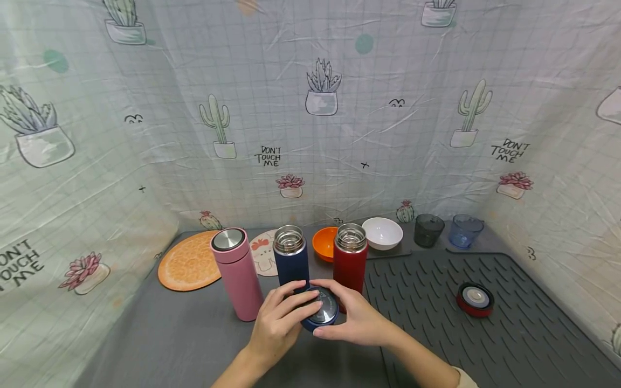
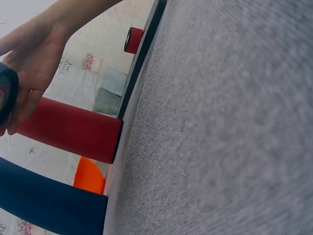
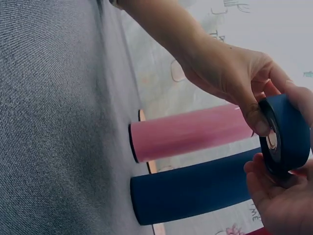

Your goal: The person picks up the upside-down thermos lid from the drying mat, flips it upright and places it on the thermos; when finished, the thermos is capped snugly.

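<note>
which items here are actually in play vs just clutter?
In play:
left hand and right hand, both gripping the navy lid
open navy flask

Lying about:
pink flask
red flask
red lid
orange bowl
white bowl
two tumblers

The head view looks forward and down over the whole grey table [image 1: 194, 334] from some way off. Both wrist views sit low and close, rolled sideways, facing opposite ways; all three share the navy flask [image 1: 291, 264] [image 2: 49, 200] [image 3: 195, 191].
</note>
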The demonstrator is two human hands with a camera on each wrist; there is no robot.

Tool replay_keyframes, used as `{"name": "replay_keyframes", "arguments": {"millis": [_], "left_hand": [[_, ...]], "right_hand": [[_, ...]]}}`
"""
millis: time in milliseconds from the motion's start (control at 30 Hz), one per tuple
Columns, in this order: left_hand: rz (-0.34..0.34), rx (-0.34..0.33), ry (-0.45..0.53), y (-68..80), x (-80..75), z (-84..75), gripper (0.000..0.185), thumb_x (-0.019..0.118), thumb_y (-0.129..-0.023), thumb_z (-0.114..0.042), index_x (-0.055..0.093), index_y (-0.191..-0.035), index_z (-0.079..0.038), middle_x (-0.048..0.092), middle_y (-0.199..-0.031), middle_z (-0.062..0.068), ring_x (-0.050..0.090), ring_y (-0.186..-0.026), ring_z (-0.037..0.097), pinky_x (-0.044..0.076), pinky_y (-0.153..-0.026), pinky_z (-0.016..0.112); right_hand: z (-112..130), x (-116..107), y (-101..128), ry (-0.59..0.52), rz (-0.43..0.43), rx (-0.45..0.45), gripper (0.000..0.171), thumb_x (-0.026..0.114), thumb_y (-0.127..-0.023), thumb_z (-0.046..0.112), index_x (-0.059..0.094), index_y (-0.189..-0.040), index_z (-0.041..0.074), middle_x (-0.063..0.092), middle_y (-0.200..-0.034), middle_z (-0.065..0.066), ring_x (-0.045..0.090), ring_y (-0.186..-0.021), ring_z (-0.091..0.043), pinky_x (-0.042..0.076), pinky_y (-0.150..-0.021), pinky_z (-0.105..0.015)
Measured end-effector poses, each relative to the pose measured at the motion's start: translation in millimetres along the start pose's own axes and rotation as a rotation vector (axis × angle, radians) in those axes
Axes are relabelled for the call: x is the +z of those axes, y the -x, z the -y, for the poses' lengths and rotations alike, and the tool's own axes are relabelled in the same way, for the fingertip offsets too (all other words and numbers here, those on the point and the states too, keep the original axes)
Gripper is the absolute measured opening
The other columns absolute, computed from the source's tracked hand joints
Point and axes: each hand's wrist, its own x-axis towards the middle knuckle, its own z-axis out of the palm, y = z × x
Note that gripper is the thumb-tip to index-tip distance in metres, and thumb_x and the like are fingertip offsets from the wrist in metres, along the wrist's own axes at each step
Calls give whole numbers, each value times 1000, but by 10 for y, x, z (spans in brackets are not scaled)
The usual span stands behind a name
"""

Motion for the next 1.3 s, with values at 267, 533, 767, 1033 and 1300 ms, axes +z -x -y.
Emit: {"name": "replay_keyframes", "arguments": {"millis": [267,533,767,1033,1300], "left_hand": [[-12,-3,12,-5,1,64,22,55,-92,-19,68,-104,-6,64,-107,11,55,-102,33,43,-82,36],[-104,-252,49,2,-91,239,52,61,-87,-32,52,-120,8,43,-128,28,41,-116,36,31,-102,28],[-107,-614,269,-228,-124,242,63,63,-85,-6,28,-134,12,29,-139,28,25,-130,37,30,-102,42],[25,-1005,499,-349,-56,267,68,54,-91,-3,11,-144,0,19,-148,18,18,-135,28,18,-107,49],[47,-1000,539,-230,62,363,66,54,-91,-4,14,-144,-4,30,-142,19,35,-127,30,31,-101,48]], "right_hand": [[108,15,-12,-14,-77,-61,61,72,-78,9,39,-128,1,52,-121,-11,59,-99,-20,51,-79,-30],[497,-35,-167,80,-210,-173,60,74,-72,-2,43,-124,-6,52,-119,-18,56,-101,-21,47,-87,-31],[764,-89,-506,74,-281,-190,62,71,-73,-7,41,-127,-7,50,-121,-17,55,-102,-23,49,-84,-30],[749,-77,-889,165,-405,-242,63,73,-74,0,42,-128,-6,52,-119,-18,54,-105,-25,47,-86,-35],[542,-35,-1040,63,-421,-166,60,69,-79,0,38,-130,-6,50,-119,-21,56,-101,-29,47,-87,-37]]}}
